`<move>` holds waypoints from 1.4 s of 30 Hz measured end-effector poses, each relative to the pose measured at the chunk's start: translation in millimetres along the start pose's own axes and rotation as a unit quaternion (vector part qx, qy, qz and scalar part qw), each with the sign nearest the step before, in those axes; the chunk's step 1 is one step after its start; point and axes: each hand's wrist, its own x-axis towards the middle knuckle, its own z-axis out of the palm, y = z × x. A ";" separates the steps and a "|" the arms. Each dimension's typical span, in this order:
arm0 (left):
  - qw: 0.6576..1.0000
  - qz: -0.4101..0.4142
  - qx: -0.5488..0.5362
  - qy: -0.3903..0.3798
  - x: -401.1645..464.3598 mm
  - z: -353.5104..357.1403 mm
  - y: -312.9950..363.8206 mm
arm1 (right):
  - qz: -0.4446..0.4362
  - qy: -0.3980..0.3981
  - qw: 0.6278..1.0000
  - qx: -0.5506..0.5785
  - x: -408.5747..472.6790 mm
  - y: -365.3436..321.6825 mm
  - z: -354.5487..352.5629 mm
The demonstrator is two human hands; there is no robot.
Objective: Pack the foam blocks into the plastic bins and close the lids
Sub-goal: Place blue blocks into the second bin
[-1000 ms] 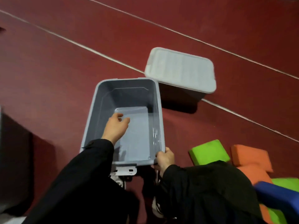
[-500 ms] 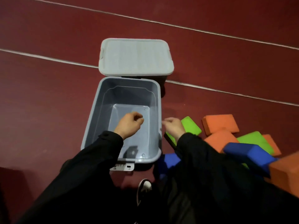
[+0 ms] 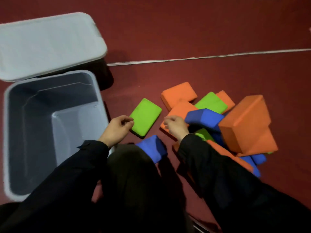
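Observation:
An empty grey plastic bin [image 3: 15, 125] stands open at the left, and its grey lid [image 3: 48, 42] rests behind it over a dark object. A green foam block [image 3: 146, 116] lies flat on the floor right of the bin. My left hand [image 3: 117, 129] hovers at that block's near left edge, fingers curled and holding nothing. My right hand [image 3: 176, 126] is beside a pile of orange [image 3: 245, 121], blue [image 3: 203, 117] and green [image 3: 211, 102] foam blocks, fingers loosely bent and empty. A blue block [image 3: 153, 147] lies between my arms.
The floor is dark red with a white line [image 3: 202, 57] running across behind the blocks. My dark trousers and black sleeves fill the bottom of the view. Bare floor lies beyond the pile.
My left hand came out of the bin and moved right to the green block. My right hand shifted right toward the pile. The view swung right, bringing more blocks in.

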 end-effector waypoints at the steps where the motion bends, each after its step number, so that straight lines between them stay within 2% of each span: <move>1: 1.000 0.004 0.017 -0.019 5.9 7.2 3.9 | 0.013 0.000 1.000 -0.004 1.9 19.4 0.9; 6: 0.992 0.010 0.092 -0.090 37.4 17.9 -0.1 | 0.041 -0.030 0.998 0.024 10.5 68.6 12.0; 9: 0.991 -0.007 0.091 -0.098 54.5 19.6 -9.2 | 0.038 -0.034 0.998 0.046 16.2 70.7 18.5; 11: 0.991 -0.038 0.082 -0.097 60.6 22.9 -19.7 | 0.040 -0.034 0.998 0.020 9.6 66.1 24.4; 13: 0.990 -0.070 0.084 -0.093 65.3 28.6 -35.5 | 0.012 -0.026 0.999 -0.036 -7.0 53.4 26.6; 15: 0.986 -0.088 0.087 -0.110 70.8 38.8 -42.0 | -0.079 0.041 0.991 -0.099 -27.0 33.5 14.7; 16: 0.983 -0.085 0.098 -0.128 73.3 44.0 -40.0 | -0.150 0.100 0.971 -0.155 -36.2 22.5 1.2; 18: 0.979 -0.085 0.097 -0.159 79.4 50.9 -28.8 | -0.272 0.202 0.892 -0.299 -43.3 6.9 -31.1; 19: 0.979 -0.085 0.080 -0.165 84.3 52.9 -21.4 | -0.279 0.221 0.856 -0.374 -40.4 2.7 -49.0; 21: 0.981 -0.050 0.084 -0.168 92.5 52.3 -2.3 | -0.193 0.213 0.815 -0.504 -22.3 1.4 -83.2; 24: 0.983 -0.022 0.068 -0.167 98.3 53.1 24.9 | -0.074 0.160 0.792 -0.584 6.8 12.7 -117.9; 27: 0.985 -0.001 0.042 -0.170 90.8 56.6 41.6 | -0.095 0.154 0.768 -0.614 12.0 16.5 -133.7; 28: 0.985 0.012 0.044 -0.166 87.5 56.8 45.7 | -0.129 0.161 0.769 -0.605 9.6 13.4 -134.8; 31: 0.983 0.065 0.062 -0.160 80.4 55.1 59.0 | -0.249 0.201 0.806 -0.497 -2.8 -9.2 -128.0; 34: 0.962 0.173 0.185 -0.099 78.2 48.9 68.0 | -0.367 0.243 0.835 -0.331 -22.7 -44.8 -110.2; 36: 0.933 0.227 0.280 -0.004 77.2 38.4 70.4 | -0.388 0.226 0.872 -0.194 -39.2 -64.2 -97.3; 39: 0.895 0.285 0.327 0.103 73.7 11.4 70.5 | -0.379 0.195 0.904 -0.030 -55.3 -75.1 -82.9; 40: 0.891 0.293 0.327 0.116 70.0 1.2 69.9 | -0.377 0.183 0.908 0.003 -56.8 -75.2 -79.7; 42: 0.908 0.288 0.281 0.117 59.6 -18.3 69.2 | -0.366 0.158 0.916 0.050 -57.6 -75.0 -74.1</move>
